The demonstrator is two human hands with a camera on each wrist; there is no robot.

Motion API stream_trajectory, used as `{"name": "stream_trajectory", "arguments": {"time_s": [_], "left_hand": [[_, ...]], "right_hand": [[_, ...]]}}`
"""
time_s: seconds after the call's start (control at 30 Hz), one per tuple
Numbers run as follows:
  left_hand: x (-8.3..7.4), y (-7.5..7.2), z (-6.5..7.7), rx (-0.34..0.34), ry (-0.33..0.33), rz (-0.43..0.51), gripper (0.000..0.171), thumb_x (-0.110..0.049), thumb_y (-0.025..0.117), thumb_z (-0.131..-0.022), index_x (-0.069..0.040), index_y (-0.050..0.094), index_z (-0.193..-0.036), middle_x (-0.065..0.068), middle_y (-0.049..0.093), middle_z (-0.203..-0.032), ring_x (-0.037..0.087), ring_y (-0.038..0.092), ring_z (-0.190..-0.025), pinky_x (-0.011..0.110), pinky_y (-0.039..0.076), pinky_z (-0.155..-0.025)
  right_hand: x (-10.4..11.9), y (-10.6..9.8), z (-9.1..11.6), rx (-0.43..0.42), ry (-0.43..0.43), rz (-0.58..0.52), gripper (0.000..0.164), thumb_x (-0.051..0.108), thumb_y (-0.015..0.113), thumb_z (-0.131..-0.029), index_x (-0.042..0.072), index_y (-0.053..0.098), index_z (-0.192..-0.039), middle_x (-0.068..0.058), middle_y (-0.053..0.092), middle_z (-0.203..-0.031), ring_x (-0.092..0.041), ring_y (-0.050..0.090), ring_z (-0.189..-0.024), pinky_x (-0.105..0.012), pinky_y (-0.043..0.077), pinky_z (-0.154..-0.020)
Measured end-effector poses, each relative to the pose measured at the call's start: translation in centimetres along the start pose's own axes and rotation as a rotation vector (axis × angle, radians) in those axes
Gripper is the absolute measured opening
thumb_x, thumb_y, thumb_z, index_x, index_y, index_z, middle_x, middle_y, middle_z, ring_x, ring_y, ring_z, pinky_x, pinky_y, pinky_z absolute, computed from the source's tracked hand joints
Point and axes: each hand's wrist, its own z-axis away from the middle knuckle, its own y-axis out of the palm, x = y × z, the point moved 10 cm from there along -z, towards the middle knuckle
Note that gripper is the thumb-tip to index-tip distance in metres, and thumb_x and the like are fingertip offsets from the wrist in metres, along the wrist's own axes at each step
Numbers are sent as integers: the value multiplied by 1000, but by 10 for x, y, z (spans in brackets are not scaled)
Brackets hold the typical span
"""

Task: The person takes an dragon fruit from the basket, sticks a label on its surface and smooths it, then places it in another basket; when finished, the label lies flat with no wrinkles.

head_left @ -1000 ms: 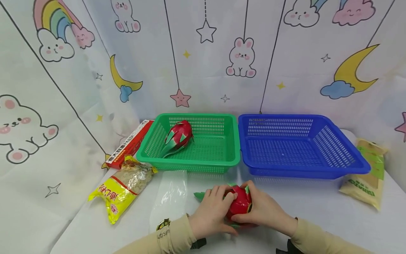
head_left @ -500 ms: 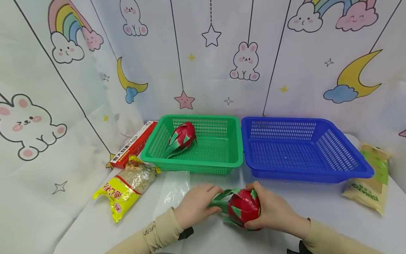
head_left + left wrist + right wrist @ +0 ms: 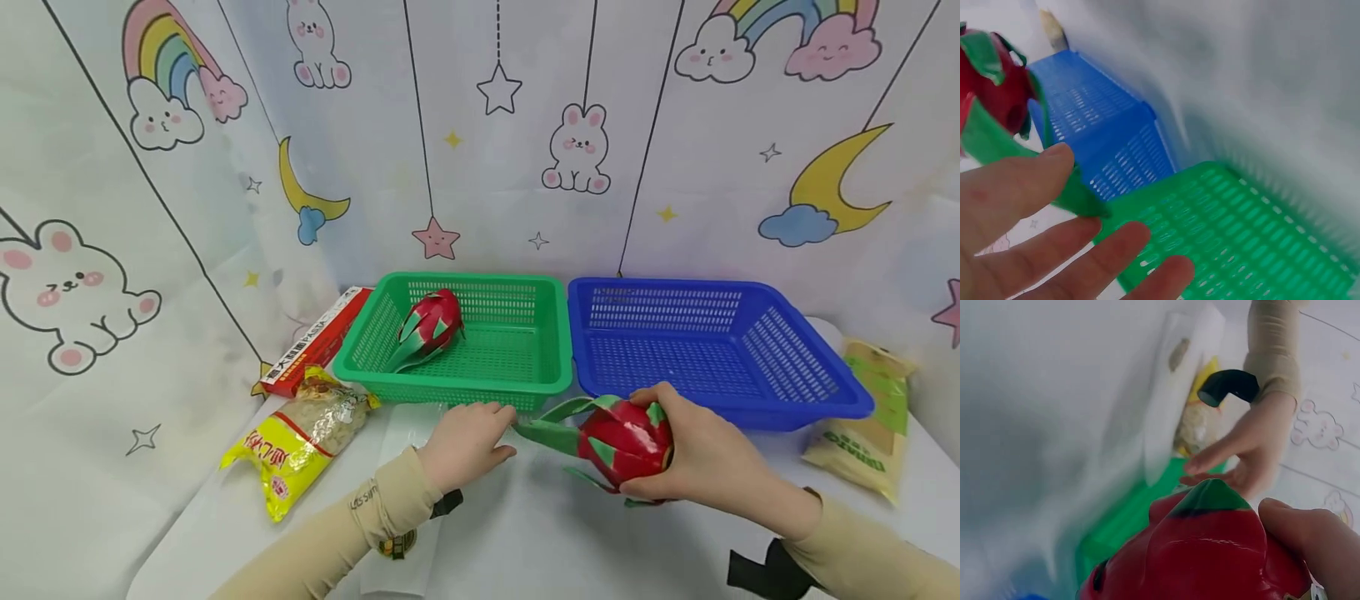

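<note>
My right hand (image 3: 708, 458) grips a red dragon fruit (image 3: 628, 442) by its blunt end, thumb below and fingers over the top. The fruit is held above the white table, its long green leaves pointing left. In the right wrist view, the glossy red skin (image 3: 1210, 556) fills the bottom, with the thumb against it. My left hand (image 3: 467, 446) is beside the leaf tips, its fingers loosely extended. The left wrist view has a green leaf (image 3: 1079, 194) passing behind the thumb, with the fingers spread apart. Another dragon fruit (image 3: 437, 321) lies in the green basket (image 3: 457, 387).
A blue basket (image 3: 720, 407) stands right of the green one. At left are a red pasta box (image 3: 318, 342) and a yellow-ended food bag (image 3: 300, 442). Near the left forearm lies a clear plastic packet (image 3: 405, 575). A beige-green bag (image 3: 862, 425) sits far right.
The dragon fruit, first between both hands, has moved right and upward in the right hand. My left hand has slid off along the leaves to the left and loosened.
</note>
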Motion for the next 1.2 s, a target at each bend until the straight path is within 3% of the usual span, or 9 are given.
{"name": "stream_trajectory", "arguments": {"time_s": [0.2, 0.33, 0.4, 0.53, 0.73, 0.93, 1.07, 1.2], "left_hand": [[2, -16, -25, -45, -28, 26, 30, -30, 71, -80, -11, 57, -98, -4, 58, -70, 9, 53, -55, 19, 35, -43], [-2, -21, -40, -26, -43, 68, 35, -30, 69, -82, -9, 58, -108, -3, 62, -76, 9, 55, -57, 18, 36, -43], [-6, -20, -47, -5, -40, 75, 32, -30, 68, -83, -10, 58, -106, -3, 61, -76, 9, 55, -59, 18, 36, -44], [-16, -17, -61, 38, -27, 68, 27, -32, 66, -85, -13, 60, -102, -3, 63, -82, 9, 57, -64, 18, 39, -47], [-31, -9, -81, 101, -13, 71, 27, -33, 64, -86, -16, 61, -107, -4, 65, -99, 8, 63, -80, 17, 46, -55], [-43, 1, -99, 126, 10, 73, 27, -33, 64, -87, -15, 62, -108, -4, 64, -98, 9, 61, -82, 17, 47, -57], [-49, 10, -107, 141, 10, 23, 27, -35, 64, -86, -18, 63, -107, -4, 63, -98, 11, 59, -85, 19, 48, -61], [-55, 14, -112, 125, 56, -49, 21, -34, 64, -86, -19, 64, -100, -6, 61, -94, 10, 56, -82, 19, 46, -63]], "right_hand": [[-8, -34, -6, -45, 28, 29, 88, 45, 85, -56, 6, 40, -120, -12, 62, -94, -21, 61, -79, -28, 53, -51], [-15, -50, -10, -81, 41, 23, 88, 43, 85, -58, 3, 37, -121, -20, 60, -101, -33, 60, -86, -35, 55, -53], [-22, -55, -12, -95, 58, 18, 89, 43, 84, -59, 1, 36, -122, -23, 57, -104, -39, 59, -90, -38, 55, -54], [-36, -61, -18, -112, 103, 18, 90, 43, 83, -62, -2, 34, -122, -27, 53, -108, -46, 55, -95, -44, 55, -58], [-56, -65, -28, -105, 181, 21, 92, 49, 80, -63, -3, 31, -121, -28, 50, -109, -47, 53, -95, -46, 55, -60], [-67, -67, -38, -101, 214, -7, 91, 50, 79, -64, -3, 31, -120, -28, 51, -109, -45, 54, -95, -39, 55, -56], [-72, -69, -43, -100, 237, 0, 92, 51, 78, -64, -4, 30, -120, -28, 51, -108, -45, 53, -95, -37, 55, -55], [-76, -71, -47, -102, 258, 12, 94, 52, 78, -64, -4, 30, -122, -29, 50, -108, -45, 53, -94, -37, 54, -55]]}}
